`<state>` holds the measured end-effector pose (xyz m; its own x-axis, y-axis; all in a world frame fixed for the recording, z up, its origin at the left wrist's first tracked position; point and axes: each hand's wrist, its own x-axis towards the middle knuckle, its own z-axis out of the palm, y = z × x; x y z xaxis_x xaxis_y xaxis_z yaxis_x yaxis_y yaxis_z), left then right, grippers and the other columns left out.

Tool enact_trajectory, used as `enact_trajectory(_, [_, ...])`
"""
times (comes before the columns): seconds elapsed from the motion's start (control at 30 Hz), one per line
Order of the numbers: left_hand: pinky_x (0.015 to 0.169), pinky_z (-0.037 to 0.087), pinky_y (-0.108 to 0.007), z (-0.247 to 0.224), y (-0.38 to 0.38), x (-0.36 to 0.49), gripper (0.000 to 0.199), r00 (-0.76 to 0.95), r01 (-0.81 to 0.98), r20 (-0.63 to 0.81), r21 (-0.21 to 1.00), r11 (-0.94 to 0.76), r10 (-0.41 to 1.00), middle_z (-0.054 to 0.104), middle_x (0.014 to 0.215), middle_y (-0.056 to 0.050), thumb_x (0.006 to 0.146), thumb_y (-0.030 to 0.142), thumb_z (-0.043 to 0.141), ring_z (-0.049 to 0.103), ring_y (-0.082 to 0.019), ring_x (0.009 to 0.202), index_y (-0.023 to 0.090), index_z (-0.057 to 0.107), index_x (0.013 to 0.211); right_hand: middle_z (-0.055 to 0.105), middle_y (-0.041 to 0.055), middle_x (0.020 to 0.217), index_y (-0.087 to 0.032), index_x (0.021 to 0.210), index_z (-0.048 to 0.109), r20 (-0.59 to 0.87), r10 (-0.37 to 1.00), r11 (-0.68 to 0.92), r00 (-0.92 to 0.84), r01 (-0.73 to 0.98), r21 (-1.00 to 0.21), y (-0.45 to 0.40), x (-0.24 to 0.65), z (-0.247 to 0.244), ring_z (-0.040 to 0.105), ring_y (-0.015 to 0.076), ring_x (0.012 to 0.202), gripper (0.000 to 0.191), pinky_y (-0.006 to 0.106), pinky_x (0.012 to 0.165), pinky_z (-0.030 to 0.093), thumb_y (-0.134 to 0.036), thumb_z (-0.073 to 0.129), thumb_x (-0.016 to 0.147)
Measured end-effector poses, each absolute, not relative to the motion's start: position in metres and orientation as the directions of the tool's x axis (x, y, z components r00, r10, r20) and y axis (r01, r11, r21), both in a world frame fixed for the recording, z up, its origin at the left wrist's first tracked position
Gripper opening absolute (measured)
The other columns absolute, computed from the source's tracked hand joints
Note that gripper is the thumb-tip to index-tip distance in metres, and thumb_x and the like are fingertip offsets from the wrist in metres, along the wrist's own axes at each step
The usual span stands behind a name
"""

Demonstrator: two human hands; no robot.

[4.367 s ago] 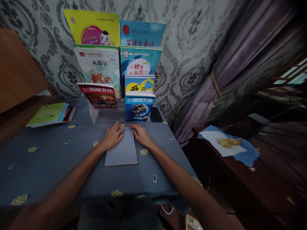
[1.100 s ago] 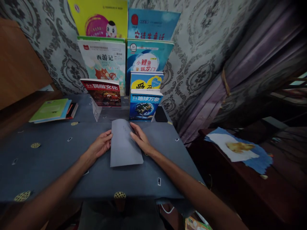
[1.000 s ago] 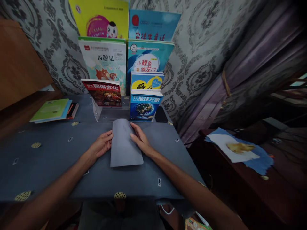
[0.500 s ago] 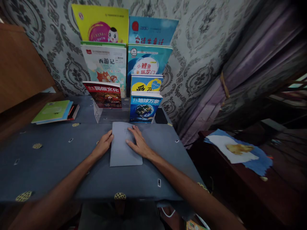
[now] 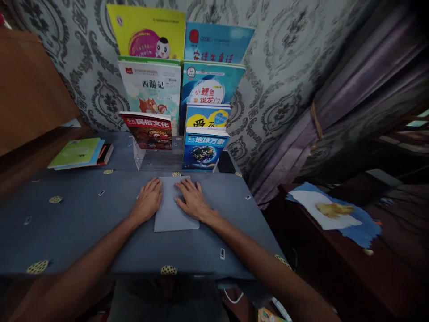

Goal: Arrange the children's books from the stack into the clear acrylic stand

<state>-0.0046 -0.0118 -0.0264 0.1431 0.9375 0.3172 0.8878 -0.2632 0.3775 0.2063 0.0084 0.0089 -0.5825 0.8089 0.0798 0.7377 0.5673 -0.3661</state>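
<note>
A pale, plain-faced booklet (image 5: 174, 218) lies flat on the blue-grey tablecloth (image 5: 100, 232), its top end towards the book stand. Palm down, my left hand (image 5: 149, 200) rests along its left edge with outstretched fingers. My right hand (image 5: 192, 200) lies over the upper right part of the cover, fingers spread, touching it. Neither hand grips anything. Just beyond the booklet rises a clear book stand (image 5: 139, 158), which holds a red-topped book (image 5: 150, 132) at its lower left and a blue book with a globe (image 5: 203, 152) at its lower right.
Higher tiers show a white book (image 5: 150, 87), a teal book (image 5: 214, 82), a yellow-green book (image 5: 147, 31) and others. Left on the table is a small stack of books (image 5: 78, 152). A dark phone-like slab (image 5: 226, 162) lies right of the stand; a purple curtain (image 5: 295, 152) hangs beyond.
My left hand has turned from holding the booklet's left edge to lying palm down along it. The booklet's top end sits slightly nearer me, and my right hand has shifted slightly.
</note>
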Motion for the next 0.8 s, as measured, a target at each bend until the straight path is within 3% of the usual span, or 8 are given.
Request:
enact_trajectory(0.13, [0.111,0.037,-0.056,-0.028,-0.011,-0.005,0.045,0.148,0.871,0.336,0.401,-0.283,0.930,0.057,0.144,-0.021,0.094,0.025,0.041,0.046,-0.036,0.139,0.013,0.059,0.133,0.046,0.0172,0.155,-0.013,0.154,0.035,0.115,0.717,0.677,-0.687,0.648,-0.349,0.010,0.185,0.014,0.027,0.0313,0.152,0.058,0.062,0.123,0.017,-0.023,0.046,0.098])
enact_trajectory(0.3, [0.110,0.039,-0.053,-0.030,-0.012,-0.006,0.046,0.157,0.895,0.351,0.345,-0.283,0.923,0.058,0.142,-0.018,0.093,0.020,0.040,0.049,-0.031,0.136,0.015,0.057,0.135,0.043,0.0191,0.157,-0.012,0.157,0.026,0.110,0.661,0.717,-0.742,0.582,-0.384,0.024,0.159,0.004,0.030,0.0266,0.152,0.063,0.058,0.122,0.022,-0.018,0.042,0.097])
enact_trajectory(0.57, [0.112,0.036,-0.058,-0.030,-0.011,-0.007,0.045,0.153,0.865,0.339,0.408,-0.292,0.928,0.057,0.145,-0.020,0.095,0.025,0.039,0.045,-0.035,0.139,0.014,0.058,0.135,0.047,0.0195,0.154,-0.012,0.151,0.037,0.132,0.750,0.647,-0.648,0.677,-0.351,0.030,0.181,0.004,0.038,0.0281,0.147,0.058,0.054,0.123,0.022,-0.035,0.051,0.099])
enact_trajectory(0.8, [0.108,0.035,-0.063,-0.029,-0.011,-0.007,0.046,0.172,0.843,0.332,0.438,-0.312,0.928,0.054,0.145,-0.026,0.096,0.025,0.038,0.044,-0.045,0.139,0.007,0.059,0.133,0.049,0.0214,0.152,-0.007,0.150,0.039,0.102,0.869,0.488,-0.484,0.808,-0.330,0.029,0.224,0.011,0.044,0.0322,0.142,0.056,0.053,0.122,0.025,-0.031,0.050,0.101])
